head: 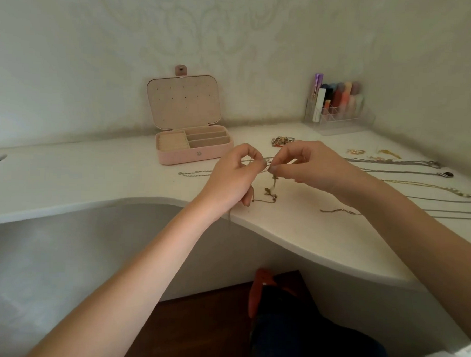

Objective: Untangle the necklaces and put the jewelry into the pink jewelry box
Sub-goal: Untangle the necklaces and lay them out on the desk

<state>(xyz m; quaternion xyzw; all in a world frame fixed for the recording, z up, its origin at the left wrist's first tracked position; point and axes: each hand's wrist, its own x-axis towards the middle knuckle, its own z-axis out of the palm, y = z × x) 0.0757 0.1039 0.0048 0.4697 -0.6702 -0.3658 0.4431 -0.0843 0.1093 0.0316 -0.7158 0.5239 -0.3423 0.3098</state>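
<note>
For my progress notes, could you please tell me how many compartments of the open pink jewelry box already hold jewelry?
0. The ring-roll section on the left and the three long slots on the right all look bare, though the slot floors are partly hidden by their walls.

Two bare forearms reach forward, the left hand (236,173) and right hand (307,165) meeting fingertip to fingertip, thumbs and forefingers pinched, other fingers curled.
</note>
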